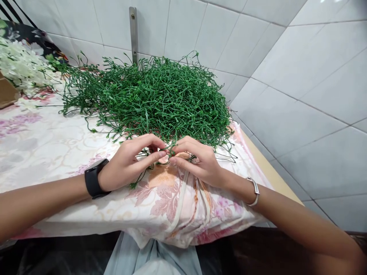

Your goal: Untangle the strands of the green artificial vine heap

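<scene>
My left hand [134, 158], with a black watch on its wrist, pinches a thin green artificial stem [171, 147] between thumb and fingers. Close beside it, my right hand [197, 158] grips the same stem or one tangled with it; the fingertips of both hands nearly meet. Loose stem ends hang below my left hand, one with a green tip [133, 185] lying on the cloth. Just beyond both hands spreads a large tangled heap of green artificial stems [172, 99]. How many strands are between the fingers cannot be made out.
A floral tablecloth [57, 149] covers the table, bunched at the front edge. White artificial flowers [23, 67] and a cardboard piece [7, 91] lie at the far left. Tiled walls [301, 76] close off the back and right. A metal bracket [133, 34] stands behind the heap.
</scene>
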A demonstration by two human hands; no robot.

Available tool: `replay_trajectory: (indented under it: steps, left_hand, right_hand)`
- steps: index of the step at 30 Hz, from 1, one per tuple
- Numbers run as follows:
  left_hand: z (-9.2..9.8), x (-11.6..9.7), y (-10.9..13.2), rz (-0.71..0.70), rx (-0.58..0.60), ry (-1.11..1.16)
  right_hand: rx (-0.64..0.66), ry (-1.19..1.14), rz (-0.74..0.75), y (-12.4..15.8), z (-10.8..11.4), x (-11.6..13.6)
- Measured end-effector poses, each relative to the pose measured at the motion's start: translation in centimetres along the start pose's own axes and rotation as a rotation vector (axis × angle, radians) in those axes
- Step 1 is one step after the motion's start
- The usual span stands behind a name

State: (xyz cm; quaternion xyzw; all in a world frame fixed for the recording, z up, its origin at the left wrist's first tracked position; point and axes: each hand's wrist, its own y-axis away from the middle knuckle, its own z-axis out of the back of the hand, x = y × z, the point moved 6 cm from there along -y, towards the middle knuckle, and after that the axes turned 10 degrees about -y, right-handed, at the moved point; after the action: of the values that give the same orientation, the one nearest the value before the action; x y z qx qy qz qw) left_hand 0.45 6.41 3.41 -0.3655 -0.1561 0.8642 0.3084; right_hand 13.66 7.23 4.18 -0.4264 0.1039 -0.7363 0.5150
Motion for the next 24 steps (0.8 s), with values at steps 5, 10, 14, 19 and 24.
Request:
replay_trajectory:
  steps: [5, 10, 14, 19, 24]
  left_hand:
    - [0.1, -0.5, -0.1, -0.055, 0.02, -0.061]
    - [-0.1, -0.9, 0.1, -0.133, 0.029, -0.126]
    - [0.0, -1.2, 0.2, -0.181, 0.025, -0.129]
    - [-0.1, -1.3, 0.1, -0.182, 0.071, -0.13]
    - [0.1, -1.4, 0.0, -0.175, 0.034, -0.157]
  right_hand:
    - [-0.033, -0.083, -0.03, 0.0, 0.3, 0.1]
    - [-0.041, -0.069, 0.01, 0.0, 0.3, 0.8]
    - [0.022, -0.095, 0.025, -0.1, -0.1, 1.0]
    - [0.031, -0.1, -0.013, 0.1, -0.4, 0.8]
    - [0.041, -0.028, 0.002, 0.1, -0.6, 1.0]
